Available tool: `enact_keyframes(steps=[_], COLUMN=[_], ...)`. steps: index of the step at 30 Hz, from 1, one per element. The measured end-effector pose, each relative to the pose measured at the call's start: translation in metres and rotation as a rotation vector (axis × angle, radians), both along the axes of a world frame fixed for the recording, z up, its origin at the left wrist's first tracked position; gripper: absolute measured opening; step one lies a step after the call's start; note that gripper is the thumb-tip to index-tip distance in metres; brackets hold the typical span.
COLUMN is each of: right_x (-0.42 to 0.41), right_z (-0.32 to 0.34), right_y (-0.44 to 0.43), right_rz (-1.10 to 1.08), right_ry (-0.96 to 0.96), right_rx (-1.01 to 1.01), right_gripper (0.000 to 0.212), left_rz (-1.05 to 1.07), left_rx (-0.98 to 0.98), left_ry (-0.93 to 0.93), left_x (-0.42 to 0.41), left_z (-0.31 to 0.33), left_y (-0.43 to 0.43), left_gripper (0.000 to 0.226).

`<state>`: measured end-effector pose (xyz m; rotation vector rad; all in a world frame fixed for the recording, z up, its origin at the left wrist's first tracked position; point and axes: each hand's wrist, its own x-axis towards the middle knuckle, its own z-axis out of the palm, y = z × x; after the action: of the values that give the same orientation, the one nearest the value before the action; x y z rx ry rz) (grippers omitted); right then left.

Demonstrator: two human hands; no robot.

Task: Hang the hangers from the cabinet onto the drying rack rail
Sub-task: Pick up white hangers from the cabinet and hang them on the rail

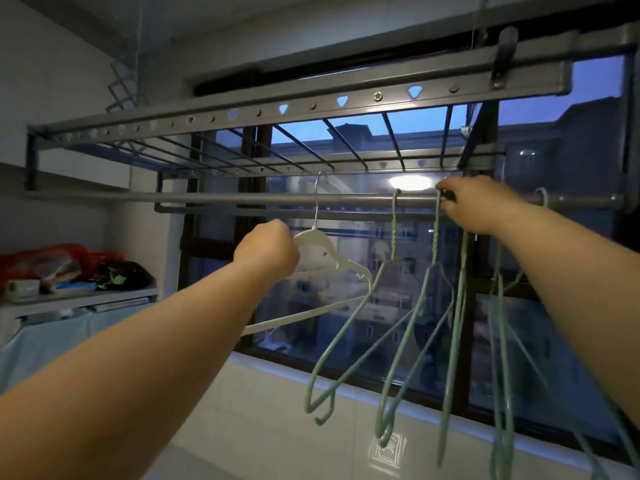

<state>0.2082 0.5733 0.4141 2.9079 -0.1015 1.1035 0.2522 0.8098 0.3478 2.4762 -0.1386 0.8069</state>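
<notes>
Head view: both arms reach up toward a grey drying rack (311,105) that hangs in front of a dark-framed window (588,341).

The left hand (266,249) is curled tight round the shoulder of 1 white hanger (329,252), gripping it just below the neck. This hanger is tilted, with its long bar sloping down to the left. Its metal hook stands up in front of the rail (207,199), the curve above the bar; I cannot tell whether it touches the bar.

The right hand (474,206) is up at the rail, further right. Its fingers are bent and pinch the hook of a green hanger (435,237) where the hook sits on the bar. Just left of it, 1 more green wire hanger (393,233) hangs from the rail by its own hook, well clear of both hands. More green hangers (500,306) dangle below and to the right of the right hand. Another hook loops over the bar right of the wrist, and their exact number is hard to tell.

A round lamp reflection (412,181) shows in the glass just above the rail. Far left, a shelf (86,296) carries a red bag (52,258) and other clutter.
</notes>
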Motion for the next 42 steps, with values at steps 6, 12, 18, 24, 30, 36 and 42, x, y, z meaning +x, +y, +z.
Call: enact_keyframes(steps=[6, 12, 18, 24, 30, 36, 42], right_x=[0.015, 0.022, 0.03, 0.032, 0.034, 0.02, -0.029], right_z=[-0.003, -0.008, -0.007, -0.008, -0.008, -0.017, -0.045], right_y=[0.0, 0.003, 0.009, 0.016, 0.026, 0.037, 0.049], right_rz=[-0.033, -0.057, -0.042, -0.051, -0.097, -0.209, -0.36], right_ry=[-0.065, -0.083, -0.083, -0.087, -0.083, -0.115, -0.094], right_rx=[-0.058, -0.115, -0.123, -0.109, -0.078, -0.11, -0.1], right_gripper=[0.036, 0.04, 0.045, 0.043, 0.044, 0.047, 0.036], left_rz=[-0.024, -0.063, -0.109, -0.135, -0.211, -0.408, -0.766], left_rx=[0.018, 0.024, 0.049, 0.099, 0.1, 0.042, -0.103], left_ry=[-0.012, -0.01, 0.023, 0.05, 0.037, -0.061, -0.191], left_x=[0.028, 0.046, 0.062, 0.067, 0.064, 0.047, 0.005], left_z=[0.003, 0.011, 0.001, -0.005, 0.003, 0.014, 0.01], left_y=[-0.03, -0.044, -0.045, -0.043, -0.028, -0.001, 0.006], left_gripper=[0.024, 0.024, 0.021, 0.013, 0.021, 0.024, 0.018])
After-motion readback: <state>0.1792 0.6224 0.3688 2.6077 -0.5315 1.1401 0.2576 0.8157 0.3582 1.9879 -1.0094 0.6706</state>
